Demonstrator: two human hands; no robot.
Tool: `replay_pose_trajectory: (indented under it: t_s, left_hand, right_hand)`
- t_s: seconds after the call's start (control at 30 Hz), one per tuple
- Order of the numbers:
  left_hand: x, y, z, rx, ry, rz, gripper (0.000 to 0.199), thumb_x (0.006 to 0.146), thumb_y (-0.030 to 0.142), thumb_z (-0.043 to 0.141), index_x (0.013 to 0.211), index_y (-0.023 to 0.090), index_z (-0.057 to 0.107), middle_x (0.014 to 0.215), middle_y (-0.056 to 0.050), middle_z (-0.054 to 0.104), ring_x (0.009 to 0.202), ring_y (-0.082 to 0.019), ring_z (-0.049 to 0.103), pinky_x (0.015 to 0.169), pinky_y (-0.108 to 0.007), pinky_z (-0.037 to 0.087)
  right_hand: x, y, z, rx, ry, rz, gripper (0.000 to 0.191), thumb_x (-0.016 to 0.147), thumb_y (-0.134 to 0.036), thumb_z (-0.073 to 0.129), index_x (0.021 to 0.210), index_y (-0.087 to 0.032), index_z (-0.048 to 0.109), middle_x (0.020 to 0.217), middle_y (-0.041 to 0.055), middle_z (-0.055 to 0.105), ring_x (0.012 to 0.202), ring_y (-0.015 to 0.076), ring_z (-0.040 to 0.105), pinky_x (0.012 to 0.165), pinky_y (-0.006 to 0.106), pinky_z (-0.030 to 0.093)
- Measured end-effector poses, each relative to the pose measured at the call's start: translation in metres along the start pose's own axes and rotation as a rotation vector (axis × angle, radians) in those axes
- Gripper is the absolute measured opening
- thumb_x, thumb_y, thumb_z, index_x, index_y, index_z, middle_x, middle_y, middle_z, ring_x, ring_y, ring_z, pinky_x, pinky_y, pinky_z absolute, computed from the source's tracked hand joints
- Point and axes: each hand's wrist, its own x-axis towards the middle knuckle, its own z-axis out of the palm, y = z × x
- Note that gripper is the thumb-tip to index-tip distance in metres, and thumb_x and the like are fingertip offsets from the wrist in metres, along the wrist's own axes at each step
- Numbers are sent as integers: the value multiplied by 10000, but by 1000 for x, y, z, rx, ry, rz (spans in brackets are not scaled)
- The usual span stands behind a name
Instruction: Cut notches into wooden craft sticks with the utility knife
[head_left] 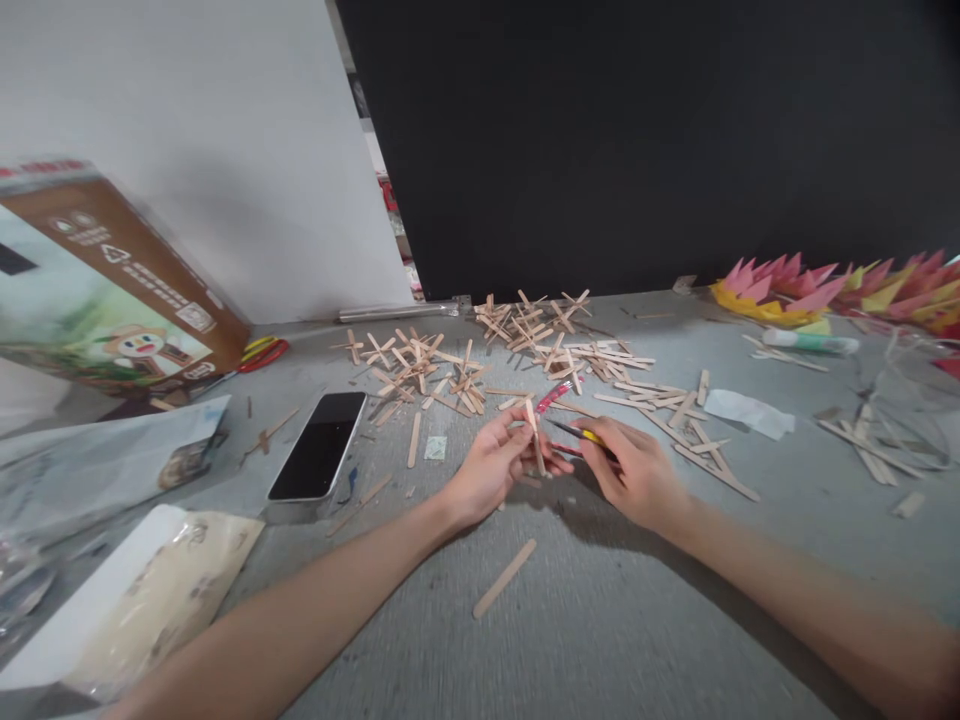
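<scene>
My left hand [491, 465] pinches a wooden stick piece [534, 432], which stands nearly upright between its fingers. Just to the right, my right hand [626, 465] is closed around a tool with yellow and dark handles [592, 437]; its narrow dark tip points left, close to the stick piece. A red strip [555, 394] shows just beyond my fingertips. One loose wooden stick [505, 578] lies on the grey table [600, 640] in front of my hands. Behind them are piles of crossed sticks [409, 362] and loose sticks [705, 440].
A phone [319, 446] lies left of my hands, near a plastic packet [169, 600] and a large printed box [127, 290]. Pink and yellow paper crowns [780, 285], a glue tube [810, 342] and a white paper piece [750, 412] are at the right. A black panel [637, 140] stands behind.
</scene>
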Motion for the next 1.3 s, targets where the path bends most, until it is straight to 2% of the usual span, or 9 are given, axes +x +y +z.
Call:
replay_pose_trajectory:
  t_s: [0.1,0.17,0.37,0.53,0.67,0.87,1.07,1.2,1.3]
  left_hand:
    - [-1,-2,2,149,2,98,302,992,459,673,1004,174,573,846,-26,650,838,-157,659,820,-283,503]
    - [-3,0,3,260,-3,151,319,987,475,678,951,172,586,892,-19,611,872,-139,596,836,-260,462]
    - [-5,-2,3,356,47,129,406,947,582,677,948,192,566,781,35,472,697,-114,418,654,-237,366]
    - [-7,-3,8,370,87,132,310,958,490,680,1009,203,575,832,13,546,737,-129,498,683,-247,424]
    - [-11,-1,9,294,76,122,218,951,389,676,1022,192,614,890,-19,613,812,-143,580,736,-258,471]
    - [-8,-2,5,224,68,20,426,995,622,534,985,197,560,725,8,597,603,-115,539,531,-214,403]
    - [-10,0,13,374,87,-122,436,927,613,644,910,179,603,598,60,510,486,-70,433,471,-187,332]
    - [-10,0,11,394,65,-100,415,945,589,645,985,176,635,620,51,565,460,-66,463,451,-193,320]
    - [-9,2,8,352,82,-41,402,964,578,636,1001,178,627,641,52,560,474,-69,487,449,-192,312]
  right_hand:
    - [-2,-3,0,27,-16,-76,316,947,-337,735,1203,-203,606,909,49,720,766,190,686,695,311,539]
    - [-3,-4,1,-4,-26,-129,301,928,-343,757,1158,-211,613,856,29,705,716,179,667,654,303,525]
    - [-2,-2,10,-70,-45,-129,138,954,-177,624,1086,-211,647,845,31,704,741,188,668,686,316,522]
    - [-1,3,8,-95,-39,-125,117,975,-163,615,1085,-191,643,895,56,694,803,210,645,728,330,510]
    - [1,5,-1,-243,-79,-161,181,1036,-154,509,1145,-155,654,927,93,662,862,243,589,774,360,482]
    - [1,5,-7,-392,-128,-233,237,1066,-164,462,1183,-126,664,904,95,634,868,252,545,799,375,455]
    - [0,9,-6,-368,-93,-149,248,1057,-195,490,1257,-182,636,979,103,667,892,270,545,814,406,462]
    - [0,6,-5,-262,-35,-86,305,1043,-225,506,1342,-196,561,981,104,661,893,274,560,791,406,479]
    - [-1,3,-4,-88,-63,-93,361,1032,-383,539,1325,-176,495,968,103,632,873,271,563,738,399,495]
